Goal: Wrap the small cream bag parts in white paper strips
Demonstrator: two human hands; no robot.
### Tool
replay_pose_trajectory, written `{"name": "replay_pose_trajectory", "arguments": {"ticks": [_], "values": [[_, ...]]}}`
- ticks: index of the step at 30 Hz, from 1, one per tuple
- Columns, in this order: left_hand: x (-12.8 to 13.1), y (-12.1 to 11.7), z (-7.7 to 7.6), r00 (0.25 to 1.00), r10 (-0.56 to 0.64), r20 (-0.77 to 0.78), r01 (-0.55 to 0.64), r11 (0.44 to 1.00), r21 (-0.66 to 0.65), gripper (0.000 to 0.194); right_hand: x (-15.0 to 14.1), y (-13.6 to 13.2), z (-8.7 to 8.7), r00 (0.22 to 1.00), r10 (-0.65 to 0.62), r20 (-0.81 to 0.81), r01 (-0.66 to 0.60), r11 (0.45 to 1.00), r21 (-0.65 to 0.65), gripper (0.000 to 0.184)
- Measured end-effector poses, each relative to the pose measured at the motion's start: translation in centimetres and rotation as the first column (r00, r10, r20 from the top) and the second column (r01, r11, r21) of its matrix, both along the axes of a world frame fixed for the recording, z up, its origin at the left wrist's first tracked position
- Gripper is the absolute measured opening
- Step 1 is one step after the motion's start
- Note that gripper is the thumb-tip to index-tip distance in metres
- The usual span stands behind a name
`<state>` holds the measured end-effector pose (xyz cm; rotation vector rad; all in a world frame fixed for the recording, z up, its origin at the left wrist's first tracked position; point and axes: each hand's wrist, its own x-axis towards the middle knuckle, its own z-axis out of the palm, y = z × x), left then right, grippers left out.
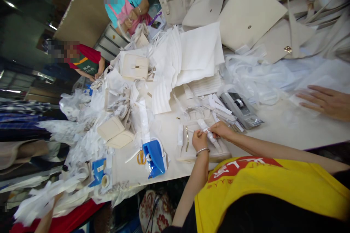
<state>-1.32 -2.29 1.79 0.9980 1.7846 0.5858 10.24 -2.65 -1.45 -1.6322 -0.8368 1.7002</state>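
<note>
Both hands pinch a white strip (205,128) over the cream bag (197,142) on the worktop (287,127): left hand (199,140) steadying, right hand (220,130) apparently wrapping its handle.

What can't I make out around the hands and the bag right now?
Head view only:
- Left hand and right hand cover the white strip; their grip is unclear.
- Cream bag: its near edge is hidden by the hands.
- Lettering on the blue tape dispenser: too small.
- Hand at right: cut by the frame edge.
</note>
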Motion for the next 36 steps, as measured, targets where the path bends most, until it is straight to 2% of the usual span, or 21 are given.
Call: {"name": "replay_pose_trajectory", "arguments": {"ticks": [1,2,7,14,21,23,25,27,29,31,33,36], "values": [[-0.3,0.4,-0.5,0.990,0.087,0.107,-0.076,0.992,-0.104,0.012,-0.1,0.0,0.1,1.000,-0.010,0.010,0.010,1.000,0.005,0.029],[-0.6,0.8,-0.9,0.976,0.128,0.175,-0.095,0.978,-0.186,0.013,-0.1,0.0,0.2,1.000,-0.019,0.022,0.019,1.000,0.010,0.029],[-1.2,1.6,-1.8,0.933,0.126,0.336,0.002,0.934,-0.356,0.025,-0.3,-0.1,0.7,0.995,-0.051,0.084,0.051,0.999,-0.002,0.025],[-1.2,2.5,-2.5,0.879,0.099,0.467,0.105,0.914,-0.392,0.031,0.3,0.1,0.9,0.979,-0.030,0.201,0.042,0.998,-0.054,0.028],[-1.0,2.4,-2.4,0.872,0.104,0.478,0.089,0.927,-0.365,0.032,0.4,-0.3,2.5,0.971,-0.015,0.238,0.024,0.999,-0.038,0.026],[-1.0,2.4,-2.5,0.864,0.116,0.490,0.085,0.926,-0.369,0.032,1.6,-1.0,3.1,0.971,-0.001,0.238,0.007,1.000,-0.024,0.025],[-0.9,2.4,-2.8,0.855,0.133,0.501,0.075,0.925,-0.373,0.031,4.2,-2.0,3.6,0.961,-0.010,0.275,0.010,1.000,0.001,0.025],[-0.8,2.4,-3.1,0.848,0.150,0.508,0.065,0.922,-0.381,0.031,7.9,-3.0,4.2,0.912,-0.110,0.395,0.106,0.994,0.033,0.026],[-0.7,2.4,-3.4,0.845,0.164,0.510,0.055,0.921,-0.387,0.030,11.6,-3.6,4.7,0.818,-0.229,0.528,0.243,0.969,0.044,0.028],[-0.6,2.4,-3.6,0.843,0.173,0.509,0.046,0.920,-0.390,0.029,14.4,-3.7,5.0,0.777,-0.246,0.580,0.308,0.951,-0.009,0.027],[-0.6,2.4,-3.6,0.843,0.178,0.507,0.039,0.921,-0.387,0.029,15.8,-3.3,5.0,0.807,-0.195,0.558,0.295,0.951,-0.095,0.021],[-0.6,2.3,-3.4,0.843,0.180,0.507,0.031,0.924,-0.380,0.027,15.6,-2.3,4.5,0.835,-0.137,0.533,0.273,0.944,-0.185,0.010]]}}
